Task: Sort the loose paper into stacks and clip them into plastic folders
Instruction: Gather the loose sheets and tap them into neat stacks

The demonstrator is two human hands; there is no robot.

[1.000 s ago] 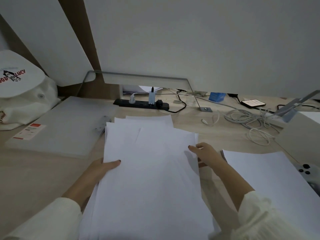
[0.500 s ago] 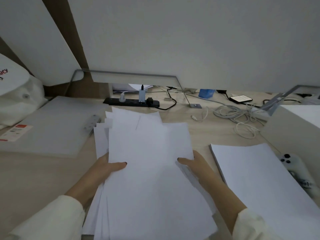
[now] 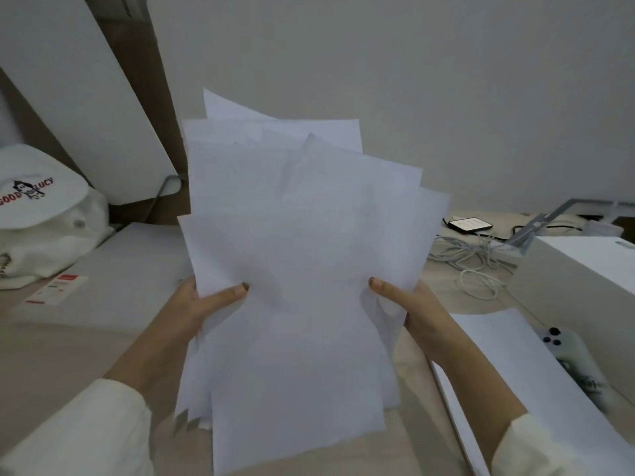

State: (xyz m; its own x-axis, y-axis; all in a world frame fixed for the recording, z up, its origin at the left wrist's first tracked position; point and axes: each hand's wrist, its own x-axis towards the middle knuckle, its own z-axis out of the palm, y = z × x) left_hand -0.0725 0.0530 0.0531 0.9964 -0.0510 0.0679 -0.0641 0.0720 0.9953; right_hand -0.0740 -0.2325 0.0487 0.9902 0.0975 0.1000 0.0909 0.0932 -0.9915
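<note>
Loose sheets fanned, held up over table, long axis pointing up and away. Left hand, right hand pinching side edges, thumbs on front. Neat stack right of sheets, nearer right hand; probably needs squaring first.

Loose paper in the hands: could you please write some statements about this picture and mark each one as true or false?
1. The left hand and the right hand both grip the loose paper, thumbs on its front. True.
2. The loose paper is squared into one neat stack. False: the sheets are fanned out, with corners sticking out at different angles.
3. A second stack of paper lies flat on the desk, to the right of the right hand. True.
4. The printed white cap sits to the right of the held paper. False: it sits at the left.
</note>
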